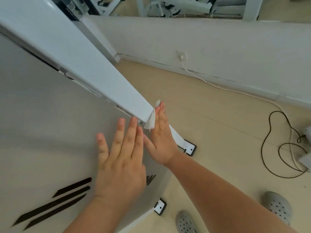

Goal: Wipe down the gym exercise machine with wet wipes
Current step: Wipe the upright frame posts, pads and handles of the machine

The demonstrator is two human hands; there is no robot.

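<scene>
Wet wipe point(150, 121): thin, limp, probably damp; better pinned under flat fingers than pinched.
Where: centre of frame, against the lower end of the white frame beam point(84, 56).
Right hand point(161, 138): fingers straight, pressing the wipe to the beam.
Left hand point(121, 160): fingers straight, flat on the grey side panel point(42, 123), holding nothing.
Look: glossy beam, matte panel.

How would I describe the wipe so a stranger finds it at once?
Follow the long white beam down to its lower end. There the right hand presses the wipe against the beam's side. It alone is a crumpled white sheet; the left hand holds nothing.
</scene>
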